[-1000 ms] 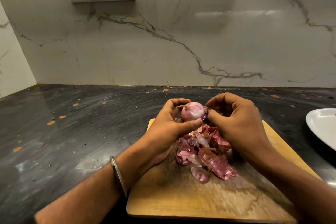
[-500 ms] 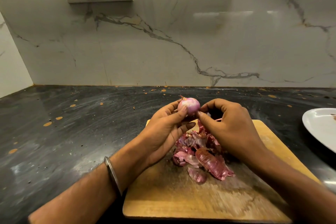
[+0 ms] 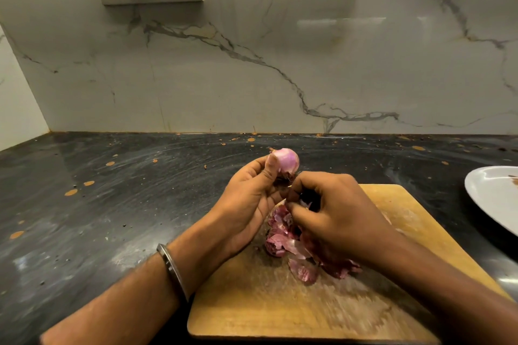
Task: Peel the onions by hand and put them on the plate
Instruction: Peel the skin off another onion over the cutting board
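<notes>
While the left hand (image 3: 246, 202) is holding the onion (image 3: 286, 160) up at its fingertips, above the far edge of the cutting board (image 3: 252, 302), the right hand (image 3: 333, 213) is dropping away from it, its grip curled around what seems a torn strip of skin over the peel pile (image 3: 283, 238). Compared with a second ago, the onion is sitting higher and showing more bare flesh. Peeling looks nearly done; the plate (image 3: 487, 193) is waiting on the tabletop (image 3: 98, 218) well to the right.

Peel pile (image 3: 294, 244) blocks board (image 3: 280, 308) centre; bare counter (image 3: 112, 204) left; plate (image 3: 493, 196) right (seemingly cropped).
</notes>
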### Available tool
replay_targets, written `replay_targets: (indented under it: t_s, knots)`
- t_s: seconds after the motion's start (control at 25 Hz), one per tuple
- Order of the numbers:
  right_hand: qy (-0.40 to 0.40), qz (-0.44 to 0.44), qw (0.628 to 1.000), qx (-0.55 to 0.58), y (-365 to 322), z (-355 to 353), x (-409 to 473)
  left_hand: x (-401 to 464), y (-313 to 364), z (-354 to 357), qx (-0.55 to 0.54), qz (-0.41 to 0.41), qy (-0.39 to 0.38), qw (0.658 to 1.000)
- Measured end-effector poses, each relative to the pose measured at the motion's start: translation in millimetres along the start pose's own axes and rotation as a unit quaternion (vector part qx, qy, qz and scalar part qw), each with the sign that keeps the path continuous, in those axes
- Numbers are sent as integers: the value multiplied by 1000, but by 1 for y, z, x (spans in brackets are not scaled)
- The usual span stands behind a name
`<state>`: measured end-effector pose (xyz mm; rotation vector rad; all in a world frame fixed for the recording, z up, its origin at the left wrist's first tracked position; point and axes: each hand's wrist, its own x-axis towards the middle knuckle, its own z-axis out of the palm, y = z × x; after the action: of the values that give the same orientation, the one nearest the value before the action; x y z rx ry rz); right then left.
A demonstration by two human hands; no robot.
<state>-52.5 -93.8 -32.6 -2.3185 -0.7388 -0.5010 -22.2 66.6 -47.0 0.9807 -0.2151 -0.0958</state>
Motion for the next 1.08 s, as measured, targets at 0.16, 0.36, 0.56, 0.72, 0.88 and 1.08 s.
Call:
replay_targets:
  t_s: [0.16, 0.36, 0.56, 0.72, 0.88, 1.08]
  knots:
    - [19, 14, 999, 37, 2, -4, 0, 1, 1, -1, -1, -3, 13, 1000]
    - [43, 13, 998, 40, 4, -3, 1, 2, 3, -1, -10, -19, 16, 1000]
    - [142, 89, 982, 87, 12, -12, 5, 1, 1, 0, 13, -25, -8, 1000]
    - [136, 100, 979, 116, 11, -12, 5, -3, -1, -1, 37, -24, -30, 999]
    - [142, 93, 979, 115, 10, -12, 4, -4, -4, -1, 68, -10, -29, 997]
    - [137, 74, 981, 119, 8, -9, 3, -5, -7, -4, 103, 9, -22, 994]
